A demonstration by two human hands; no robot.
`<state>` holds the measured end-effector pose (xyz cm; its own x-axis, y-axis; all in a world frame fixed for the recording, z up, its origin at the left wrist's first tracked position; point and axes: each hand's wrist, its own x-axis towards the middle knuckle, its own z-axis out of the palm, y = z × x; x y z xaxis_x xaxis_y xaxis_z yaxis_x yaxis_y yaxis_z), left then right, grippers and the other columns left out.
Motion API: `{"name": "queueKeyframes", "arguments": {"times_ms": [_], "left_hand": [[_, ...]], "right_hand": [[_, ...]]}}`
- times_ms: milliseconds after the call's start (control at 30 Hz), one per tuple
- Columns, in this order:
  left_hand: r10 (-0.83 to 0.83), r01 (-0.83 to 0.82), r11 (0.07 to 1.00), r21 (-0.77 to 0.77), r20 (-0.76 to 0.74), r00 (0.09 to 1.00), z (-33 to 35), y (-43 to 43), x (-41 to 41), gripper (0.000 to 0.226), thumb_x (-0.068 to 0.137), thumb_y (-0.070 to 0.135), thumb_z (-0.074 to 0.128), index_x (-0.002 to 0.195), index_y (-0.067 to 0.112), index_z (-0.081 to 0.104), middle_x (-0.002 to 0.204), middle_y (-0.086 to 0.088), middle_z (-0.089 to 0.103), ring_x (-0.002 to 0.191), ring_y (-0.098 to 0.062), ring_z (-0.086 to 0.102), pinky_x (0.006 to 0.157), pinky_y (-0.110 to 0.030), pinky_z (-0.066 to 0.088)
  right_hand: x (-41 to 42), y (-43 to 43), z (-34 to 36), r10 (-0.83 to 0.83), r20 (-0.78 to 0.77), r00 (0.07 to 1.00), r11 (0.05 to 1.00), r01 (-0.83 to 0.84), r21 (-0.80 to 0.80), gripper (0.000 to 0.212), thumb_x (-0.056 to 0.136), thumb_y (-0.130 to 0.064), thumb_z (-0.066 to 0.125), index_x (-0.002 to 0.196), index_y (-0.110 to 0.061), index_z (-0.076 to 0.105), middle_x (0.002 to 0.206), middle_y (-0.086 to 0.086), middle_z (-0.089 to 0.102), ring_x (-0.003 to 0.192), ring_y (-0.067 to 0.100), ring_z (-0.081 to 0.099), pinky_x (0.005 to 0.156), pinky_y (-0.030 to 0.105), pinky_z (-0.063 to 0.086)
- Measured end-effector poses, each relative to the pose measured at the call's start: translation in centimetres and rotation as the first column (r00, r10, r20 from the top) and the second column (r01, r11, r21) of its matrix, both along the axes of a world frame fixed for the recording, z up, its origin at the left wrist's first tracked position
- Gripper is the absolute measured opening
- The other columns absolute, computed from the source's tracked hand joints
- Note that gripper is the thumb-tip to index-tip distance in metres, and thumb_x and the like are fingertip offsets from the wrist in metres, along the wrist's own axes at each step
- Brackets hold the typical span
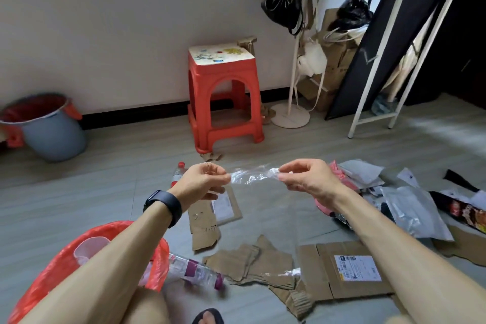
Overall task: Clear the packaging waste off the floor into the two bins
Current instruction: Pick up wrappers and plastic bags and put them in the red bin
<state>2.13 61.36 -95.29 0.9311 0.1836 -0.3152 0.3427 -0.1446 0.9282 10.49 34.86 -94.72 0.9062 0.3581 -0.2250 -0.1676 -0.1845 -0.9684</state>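
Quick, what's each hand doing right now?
Left hand: closed, pinching one end of the clear plastic film.
Right hand: closed, pinching the film's other end, stretched between both hands.

White wall (pixel 118 21), grey plank floor (pixel 105 179), red plastic stool (pixel 223 97), white ladder frame (pixel 389 60)

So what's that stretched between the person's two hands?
A strip of clear plastic film, pinched at one end by the left hand and at the other by the right hand, seen from the head camera.
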Motion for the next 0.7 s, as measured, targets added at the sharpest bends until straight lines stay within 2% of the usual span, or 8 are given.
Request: {"name": "queueKeyframes", "arguments": {"times_ms": [67,133,267,333,400,533,600,700], "left_hand": [[0.028,-0.03,0.999,0.035,0.056,0.998,-0.1,-0.3,0.1,0.022,0.085,0.003,0.075,0.097,0.011,0.058,0.089,-0.006,0.068,0.069,-0.017,0.068,0.072,-0.036,0.059],[0.087,-0.087,0.996,-0.011,0.105,0.991,0.1,-0.4,0.0,0.029,0.084,-0.005,0.073,0.104,0.01,0.059,0.091,-0.008,0.067,0.069,-0.019,0.068,0.069,-0.034,0.06],[0.037,-0.034,0.999,-0.022,0.14,0.989,0.4,-0.1,-0.1,0.024,0.084,-0.002,0.075,0.103,0.013,0.072,0.087,-0.008,0.072,0.074,-0.018,0.07,0.072,-0.03,0.059],[0.021,-0.024,1.0,0.017,0.151,0.988,0.4,0.1,-0.2,0.023,0.084,0.0,0.075,0.101,0.015,0.074,0.087,-0.007,0.073,0.075,-0.018,0.071,0.073,-0.029,0.06],[0.019,-0.028,0.998,0.048,0.176,0.984,0.7,0.3,-0.2,0.02,0.084,-0.001,0.075,0.098,0.014,0.076,0.086,-0.009,0.073,0.075,-0.021,0.071,0.073,-0.03,0.06],[0.029,-0.046,0.995,0.085,0.199,0.98,1.2,0.8,-0.4,0.014,0.084,-0.005,0.074,0.093,0.006,0.075,0.09,-0.017,0.07,0.072,-0.024,0.071,0.066,-0.025,0.059],[0.036,-0.049,0.997,0.064,0.194,0.98,1.1,1.0,-0.5,0.013,0.084,-0.005,0.074,0.091,0.005,0.074,0.091,-0.019,0.068,0.072,-0.025,0.071,0.066,-0.027,0.059],[0.018,-0.018,1.0,-0.003,0.138,0.99,0.9,1.0,-0.9,0.01,0.086,0.0,0.074,0.092,0.006,0.07,0.081,-0.012,0.067,0.069,-0.027,0.069,0.066,-0.032,0.06]], "right_hand": [[-0.1,0.1,0.1,-0.023,0.035,0.999,0.999,0.024,-0.041,0.033,0.077,0.0,0.083,0.106,-0.003,0.068,0.097,0.019,0.07,0.082,0.021,0.068,0.075,0.028,0.06],[-0.1,0.1,0.4,-0.048,0.028,0.998,0.999,0.049,-0.022,0.041,0.077,0.0,0.082,0.113,-0.009,0.065,0.099,0.016,0.075,0.087,0.019,0.07,0.077,0.029,0.057],[-0.2,0.1,0.6,0.039,0.075,0.996,0.993,-0.03,-0.117,0.028,0.083,-0.004,0.077,0.107,-0.017,0.076,0.099,-0.001,0.077,0.095,0.01,0.068,0.074,0.017,0.048],[-0.4,0.2,0.5,0.072,0.039,0.997,0.996,-0.07,-0.057,0.02,0.087,0.002,0.071,0.098,-0.014,0.076,0.097,0.005,0.073,0.094,0.018,0.071,0.075,0.019,0.054],[-0.7,0.3,0.7,0.088,-0.037,0.995,0.995,-0.086,0.045,0.017,0.09,0.004,0.067,0.095,-0.01,0.075,0.093,0.013,0.061,0.083,0.025,0.071,0.07,0.027,0.061],[-0.7,0.5,1.0,0.08,-0.031,0.996,0.997,-0.08,0.018,0.016,0.091,-0.001,0.068,0.095,-0.012,0.078,0.085,0.011,0.057,0.07,0.018,0.054,0.064,0.026,0.058],[-1.0,0.5,1.2,0.071,-0.076,0.995,0.996,-0.067,0.058,0.016,0.093,-0.002,0.066,0.101,-0.011,0.078,0.086,0.009,0.06,0.068,0.022,0.048,0.057,0.023,0.056],[-1.2,0.6,1.1,0.086,-0.123,0.989,0.993,-0.075,0.091,0.018,0.096,-0.003,0.063,0.101,-0.013,0.078,0.087,0.011,0.06,0.07,0.025,0.048,0.049,0.023,0.05]]}}
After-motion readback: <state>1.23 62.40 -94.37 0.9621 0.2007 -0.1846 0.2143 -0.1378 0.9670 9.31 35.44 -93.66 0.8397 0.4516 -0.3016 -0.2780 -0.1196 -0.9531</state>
